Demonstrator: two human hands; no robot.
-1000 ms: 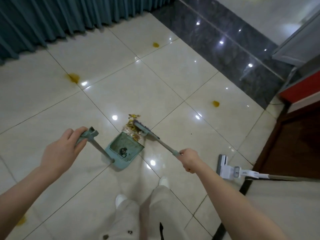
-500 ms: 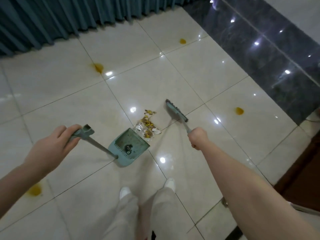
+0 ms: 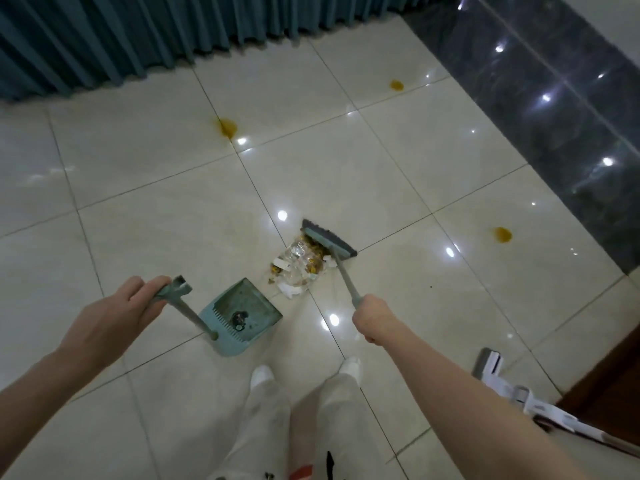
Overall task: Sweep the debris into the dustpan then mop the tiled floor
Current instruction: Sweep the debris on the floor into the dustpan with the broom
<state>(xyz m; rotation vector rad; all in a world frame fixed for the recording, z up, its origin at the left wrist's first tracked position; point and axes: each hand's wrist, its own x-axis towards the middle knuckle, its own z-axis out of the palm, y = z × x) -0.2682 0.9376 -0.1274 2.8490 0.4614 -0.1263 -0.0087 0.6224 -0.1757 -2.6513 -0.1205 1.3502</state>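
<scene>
A teal dustpan sits on the cream tiled floor with a small dark scrap inside it. My left hand grips the top of its long upright handle. A pile of debris, clear wrapper, white scraps and yellow bits, lies just beyond the pan's open mouth. The teal broom head rests on the floor on the far side of the pile. My right hand grips the broom's handle.
Yellow stains mark the tiles at back centre, back right and right. A white mop lies at the lower right. Teal curtains hang at the back; a dark glossy strip runs along the right. My feet stand below the pan.
The broom head, lifted away from the pile half a second ago, has come down behind the debris. The dustpan has pulled back slightly from the pile. The view shifted, showing the mop again.
</scene>
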